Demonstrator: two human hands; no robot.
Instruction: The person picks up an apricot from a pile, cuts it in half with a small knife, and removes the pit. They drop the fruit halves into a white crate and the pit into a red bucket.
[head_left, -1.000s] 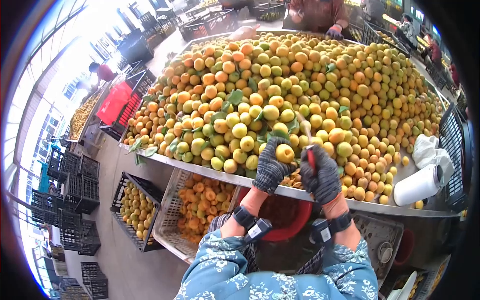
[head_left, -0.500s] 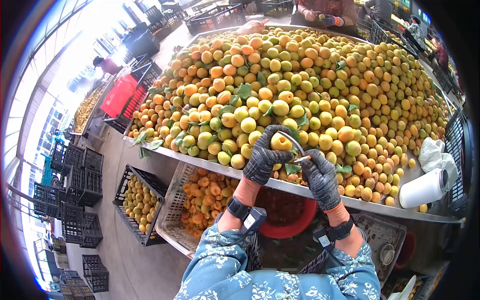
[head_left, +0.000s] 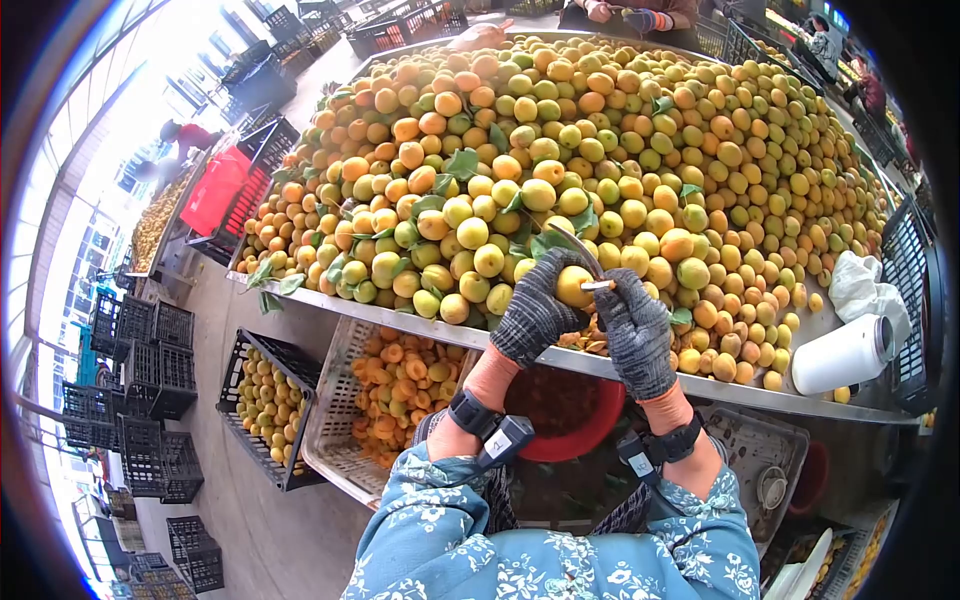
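Note:
My left hand (head_left: 540, 315), in a dark grey knit glove, is closed around a yellow apricot (head_left: 572, 286) at the front of a big heap of apricots (head_left: 620, 190). Close beside it, my right hand (head_left: 638, 340), gloved alike, grips a thin curved metal knife (head_left: 576, 246). Its bent blade arches over the held apricot, and a short light-coloured piece at the right fingertips lies against or very near the fruit. Whether the blade cuts into the skin cannot be made out. Green leaves (head_left: 462, 164) are mixed in with the heap.
The heap lies on a metal-edged table (head_left: 700, 393). Below stand a white crate (head_left: 322, 425) of split apricots, a red tub (head_left: 598, 430) and a black crate (head_left: 232, 405) of apricots. A white jar (head_left: 842, 356) sits at right. Across the table a person's hands (head_left: 640, 18) show.
The view has shifted, so the heap sits slightly higher and further left. The left hand still holds the apricot; the knife and right hand have moved in closer over it.

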